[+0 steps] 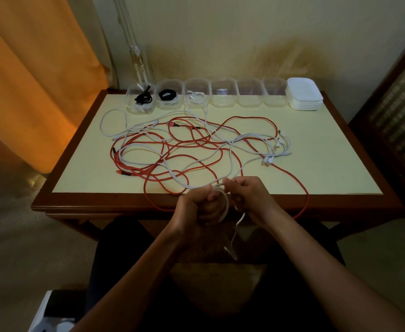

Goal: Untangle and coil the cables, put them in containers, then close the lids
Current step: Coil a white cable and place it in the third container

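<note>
1. Nearest the camera, two bare forearms reach forward over dark-clothed legs to the front edge of the table.
2. The left hand is curled into a fist around a small coil of white cable, held just in front of the table's wooden rim.
3. The right hand sits just beside the left, its fingers pinching the same white cable where it enters the coil; a loose end with a plug hangs below the hands.
4. From the hands the white cable runs up onto the pale yellow tabletop into a tangle of red cables and white cables spread across the middle of the table.
5. One red loop droops over the front edge to the right of the hands.
6. A cluster of white plugs lies at the right of the tangle.
7. Along the far edge stands a row of six clear containers, all uncovered.
8. The two leftmost hold coiled black cables, the third a white cable that trails out toward the tangle; the other three look empty.
9. At the right end of the row is a stack of white lids.
10. Behind stands a cream wall, with an orange curtain at the left.
</note>
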A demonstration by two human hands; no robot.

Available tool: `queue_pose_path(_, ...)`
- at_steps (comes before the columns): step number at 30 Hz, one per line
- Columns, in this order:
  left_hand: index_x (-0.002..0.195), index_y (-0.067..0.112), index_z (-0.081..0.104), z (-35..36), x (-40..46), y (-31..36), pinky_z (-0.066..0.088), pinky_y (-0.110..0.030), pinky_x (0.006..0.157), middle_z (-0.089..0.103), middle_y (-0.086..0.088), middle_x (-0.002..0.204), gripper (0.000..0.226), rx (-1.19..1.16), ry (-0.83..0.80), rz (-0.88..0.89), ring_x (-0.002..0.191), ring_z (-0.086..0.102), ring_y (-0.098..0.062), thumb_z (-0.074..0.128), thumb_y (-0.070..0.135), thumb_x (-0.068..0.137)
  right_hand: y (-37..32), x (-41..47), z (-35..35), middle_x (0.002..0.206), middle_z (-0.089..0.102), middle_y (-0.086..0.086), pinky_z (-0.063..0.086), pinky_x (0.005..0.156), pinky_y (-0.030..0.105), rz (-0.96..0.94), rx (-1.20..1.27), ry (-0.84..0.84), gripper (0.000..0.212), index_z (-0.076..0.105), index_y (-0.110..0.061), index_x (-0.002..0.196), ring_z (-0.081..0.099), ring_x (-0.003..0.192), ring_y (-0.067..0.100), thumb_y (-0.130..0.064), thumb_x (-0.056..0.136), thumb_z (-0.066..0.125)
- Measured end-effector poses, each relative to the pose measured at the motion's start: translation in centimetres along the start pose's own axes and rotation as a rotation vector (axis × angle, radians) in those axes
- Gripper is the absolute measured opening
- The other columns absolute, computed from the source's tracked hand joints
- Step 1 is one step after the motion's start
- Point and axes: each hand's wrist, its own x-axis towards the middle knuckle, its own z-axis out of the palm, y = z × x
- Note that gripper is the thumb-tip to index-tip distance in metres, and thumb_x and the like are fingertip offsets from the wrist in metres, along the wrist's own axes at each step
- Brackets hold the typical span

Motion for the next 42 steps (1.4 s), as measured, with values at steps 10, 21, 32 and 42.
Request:
queue_pose_path(10, 0.091, 0.012, 0.048, -2.3, 1.2, 0.3, 0.038, -0.030, 0.070, 0.046, 0.001, 0.073, 0.046, 0.583, 0.185, 0.072, 0.066, 0.043, -0.012, 0.029, 0.054, 0.094, -0.2, -4.2, 1.7, 0.068, 0.059, -0.005, 0.045, 0.057, 0.019, 0.025, -0.449, -0.537, 0.025, 0.070, -0.011, 0.107, 0.054, 0.059, 0.008, -0.029, 0.101, 0.053)
queue_pose_path(21, 0.068, 0.013, 0.046, -1.7, -0.1, -0.8, 0.028, -0.022, 0.047, 0.036, 0.004, 0.055, 0.043, 0.488, -0.015, 0.035, 0.046, 0.029, -0.011, 0.035, 0.040, 0.100, -1.5, -1.7, -0.7, 0.070, 0.052, 0.017, 0.039, 0.061, 0.030, 0.057, 0.026, -0.139, 0.032, 0.072, -0.012, 0.074, 0.049, 0.066, 0.029, -0.016, 0.099, 0.053)
queue_pose_path(32, 0.068, 0.015, 0.043, -0.1, 0.4, 0.2, 0.024, -0.023, 0.044, 0.031, 0.001, 0.054, 0.045, 0.197, 0.108, 0.059, 0.044, 0.025, -0.012, 0.025, 0.031, 0.106, 1.3, -0.6, -0.2, 0.059, 0.050, 0.007, 0.031, 0.048, 0.029, 0.027, -0.047, -0.009, 0.034, 0.071, -0.022, 0.068, 0.040, 0.051, 0.018, -0.031, 0.098, 0.057)
queue_pose_path(42, 0.105, 0.003, 0.057, -2.8, 0.8, -0.8, 0.045, -0.025, 0.064, 0.053, -0.009, 0.077, 0.032, 0.762, 0.306, 0.020, 0.067, 0.051, -0.017, 0.032, 0.022, 0.105, 1.5, -3.2, 1.9, 0.073, 0.068, 0.010, 0.045, 0.060, 0.037, -0.094, -0.461, -0.240, 0.019, 0.075, -0.013, 0.094, 0.058, 0.062, 0.024, -0.024, 0.097, 0.060)
